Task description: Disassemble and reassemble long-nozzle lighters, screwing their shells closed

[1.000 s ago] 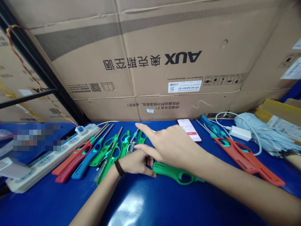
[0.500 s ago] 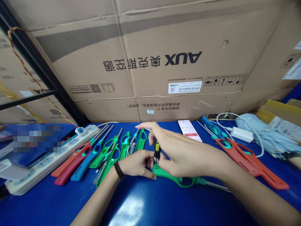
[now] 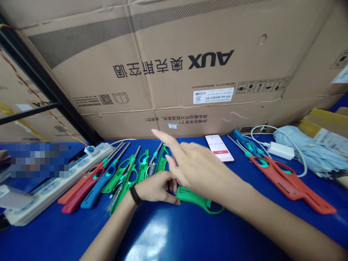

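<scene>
My left hand [image 3: 159,188], with a dark band at its wrist, grips the handle end of a green gas lighter [image 3: 193,197] lying on the blue table. Its thumb lies along the near side and its other fingers curl behind. My right hand [image 3: 194,165] is above the lighter, index finger stretched out to the upper left and the other fingers curled or hidden. The screwdriver seen in this hand half a second ago is now out of sight behind it. My right forearm hides the lighter's metal tube. Opened green lighter halves [image 3: 132,177] with loose inner parts lie left of my hands.
Red and blue lighters [image 3: 99,186] lie beside a white power strip [image 3: 49,188] on the left. A phone [image 3: 219,148] showing a timer lies behind my right hand. Orange lighters [image 3: 282,177], a white charger [image 3: 280,150] and a light-blue cloth [image 3: 299,148] are at right. A large carton [image 3: 168,90] stands behind.
My right hand has turned and lifted slightly, so the screwdriver upright on the green lighter no longer shows. My left hand still holds the lighter's end. The view has shifted a little.
</scene>
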`<state>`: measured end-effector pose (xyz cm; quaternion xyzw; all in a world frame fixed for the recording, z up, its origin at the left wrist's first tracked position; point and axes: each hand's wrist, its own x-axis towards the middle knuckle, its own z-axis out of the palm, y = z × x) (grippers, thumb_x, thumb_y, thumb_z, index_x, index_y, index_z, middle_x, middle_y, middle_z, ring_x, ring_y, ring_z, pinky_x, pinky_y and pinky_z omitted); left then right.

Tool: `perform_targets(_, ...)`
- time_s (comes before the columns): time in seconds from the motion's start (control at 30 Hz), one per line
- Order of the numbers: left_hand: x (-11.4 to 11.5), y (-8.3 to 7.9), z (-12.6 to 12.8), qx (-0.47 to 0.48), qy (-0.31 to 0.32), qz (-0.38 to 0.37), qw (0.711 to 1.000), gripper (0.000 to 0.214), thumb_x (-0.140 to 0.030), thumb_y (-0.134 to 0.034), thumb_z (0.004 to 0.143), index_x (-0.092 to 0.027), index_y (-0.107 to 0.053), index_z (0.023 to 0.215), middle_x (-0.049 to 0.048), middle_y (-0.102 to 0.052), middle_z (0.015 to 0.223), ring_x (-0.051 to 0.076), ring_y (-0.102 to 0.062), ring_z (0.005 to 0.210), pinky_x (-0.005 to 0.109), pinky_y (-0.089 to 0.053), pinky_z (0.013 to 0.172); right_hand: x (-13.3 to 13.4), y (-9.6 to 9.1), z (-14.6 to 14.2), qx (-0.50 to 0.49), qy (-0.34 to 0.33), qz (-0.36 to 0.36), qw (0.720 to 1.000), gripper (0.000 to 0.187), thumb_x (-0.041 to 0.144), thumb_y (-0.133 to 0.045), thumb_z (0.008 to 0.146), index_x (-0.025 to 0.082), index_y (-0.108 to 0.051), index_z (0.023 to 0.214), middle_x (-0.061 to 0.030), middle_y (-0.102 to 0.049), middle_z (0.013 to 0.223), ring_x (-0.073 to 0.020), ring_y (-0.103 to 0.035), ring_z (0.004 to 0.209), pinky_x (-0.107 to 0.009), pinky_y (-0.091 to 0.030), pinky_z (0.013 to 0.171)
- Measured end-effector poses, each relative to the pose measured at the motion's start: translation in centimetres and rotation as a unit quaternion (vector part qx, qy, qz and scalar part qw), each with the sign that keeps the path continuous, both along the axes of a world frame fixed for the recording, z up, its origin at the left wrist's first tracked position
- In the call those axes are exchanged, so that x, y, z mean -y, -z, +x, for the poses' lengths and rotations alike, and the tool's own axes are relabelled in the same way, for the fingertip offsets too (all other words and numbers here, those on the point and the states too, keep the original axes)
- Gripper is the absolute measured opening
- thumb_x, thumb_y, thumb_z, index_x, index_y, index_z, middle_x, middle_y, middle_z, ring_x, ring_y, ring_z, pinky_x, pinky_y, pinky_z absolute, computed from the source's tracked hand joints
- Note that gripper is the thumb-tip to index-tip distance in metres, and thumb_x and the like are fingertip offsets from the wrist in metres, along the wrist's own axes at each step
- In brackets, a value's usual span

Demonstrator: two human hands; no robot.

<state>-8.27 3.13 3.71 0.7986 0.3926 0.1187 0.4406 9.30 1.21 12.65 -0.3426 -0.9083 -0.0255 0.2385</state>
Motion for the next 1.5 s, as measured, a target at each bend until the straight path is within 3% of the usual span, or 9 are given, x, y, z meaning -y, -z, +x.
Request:
perform_targets(0.1,-0.2,0.1,0.1,-0.028,-0.016,-0.003,0.999,0.039,-0.031,-0.08,0.059,-0.015,-0.062,0.09,-0.0031,-0.057,0.069,0.013,-0.054,0.063,0.024,-0.04,0.058,-0.8,-0.9,1.1,0.104,0.111,-0.001,0.988,0.05,0.032,-0.033,0.095,0.012,-0.037,0.14,-0.0086,-0.067,0.064,-0.0247,-0.064,0.058,-0.033,-0.043,0.055)
perform_targets(0.17,-0.2,0.1,0.2,-0.03,-0.013,-0.006,0.999,0.041,-0.029,-0.08,0.06,-0.015,-0.062,0.094,-0.003,-0.058,0.07,0.013,-0.054,0.065,0.023,-0.039,0.059,-1.2,-1.2,1.9,0.104,0.113,-0.031,0.988,0.047,0.032,-0.036,0.094,0.014,-0.04,0.138,-0.0069,-0.067,0.064,-0.0246,-0.064,0.059,-0.032,-0.042,0.055)
perform_targets(0.33,-0.1,-0.1,0.3,-0.021,-0.019,-0.009,1.0,0.042,-0.028,-0.08,0.06,-0.015,-0.061,0.096,-0.0037,-0.056,0.07,0.012,-0.053,0.064,0.023,-0.04,0.059,-1.5,-1.6,3.6,-0.021,-0.02,-0.144,0.989,0.073,0.033,-0.056,0.083,0.017,-0.021,0.145,-0.0077,-0.067,0.095,-0.0221,-0.062,0.086,-0.03,-0.046,0.067)
perform_targets(0.53,-0.1,-0.4,0.4,-0.02,-0.023,-0.018,0.999,0.033,-0.025,-0.079,0.059,-0.016,-0.057,0.082,-0.0051,-0.053,0.067,0.011,-0.05,0.062,0.022,-0.038,0.057,-1.0,-1.6,3.6,-0.072,-0.133,-0.264,0.953,0.071,0.004,-0.049,0.075,0.021,-0.027,0.14,-0.0067,-0.059,0.112,-0.0163,-0.057,0.099,-0.026,-0.047,0.08)
perform_targets(0.73,0.1,-0.4,0.5,-0.034,-0.032,-0.005,0.999,0.029,-0.032,-0.075,0.06,-0.017,-0.052,0.069,-0.0039,-0.05,0.065,0.012,-0.047,0.06,0.023,-0.04,0.055,-0.8,-0.2,1.3,-0.121,-0.106,-0.203,0.966,0.054,0.031,-0.052,0.087,0.019,-0.032,0.136,-0.011,-0.058,0.117,-0.0182,-0.059,0.1,-0.028,-0.047,0.079)
perform_targets(0.87,0.1,0.0,0.2,-0.032,-0.033,0.016,0.999,0.033,-0.034,-0.076,0.06,-0.016,-0.054,0.076,-0.0034,-0.052,0.068,0.012,-0.049,0.061,0.024,-0.041,0.056,-0.6,-0.4,0.8,0.005,0.02,-0.082,0.996,0.057,0.053,-0.037,0.092,0.017,-0.036,0.137,-0.0067,-0.068,0.076,-0.025,-0.066,0.072,-0.031,-0.042,0.06)
perform_targets(1.0,-0.1,0.2,0.1,-0.03,-0.008,0.007,0.999,0.034,-0.035,-0.076,0.061,-0.016,-0.056,0.079,-0.003,-0.054,0.068,0.013,-0.05,0.061,0.024,-0.041,0.057,-0.4,-1.1,1.6,0.026,0.02,-0.068,0.997,0.046,0.04,-0.042,0.091,0.022,-0.039,0.133,-0.002,-0.068,0.072,-0.022,-0.065,0.07,-0.027,-0.036,0.056)
perform_targets(1.23,0.1,-0.4,0.3,-0.005,-0.015,-0.003,1.0,0.029,-0.029,-0.076,0.06,-0.017,-0.052,0.072,-0.0049,-0.05,0.064,0.013,-0.047,0.06,0.023,-0.039,0.056,-0.2,-1.3,2.1,-0.03,-0.049,-0.133,0.989,0.068,0.027,-0.053,0.075,0.02,-0.028,0.139,-0.0042,-0.067,0.091,-0.0205,-0.063,0.081,-0.026,-0.04,0.06)
perform_targets(1.5,0.1,-0.2,0.3,-0.039,-0.028,0.008,0.999,0.027,-0.031,-0.075,0.061,-0.017,-0.053,0.064,-0.0024,-0.051,0.064,0.014,-0.048,0.06,0.025,-0.04,0.055,-0.4,-0.4,1.1,0.011,-0.016,-0.068,0.997,0.045,0.041,-0.046,0.089,0.021,-0.044,0.129,-0.0006,-0.067,0.069,-0.0218,-0.064,0.067,-0.028,-0.032,0.053)
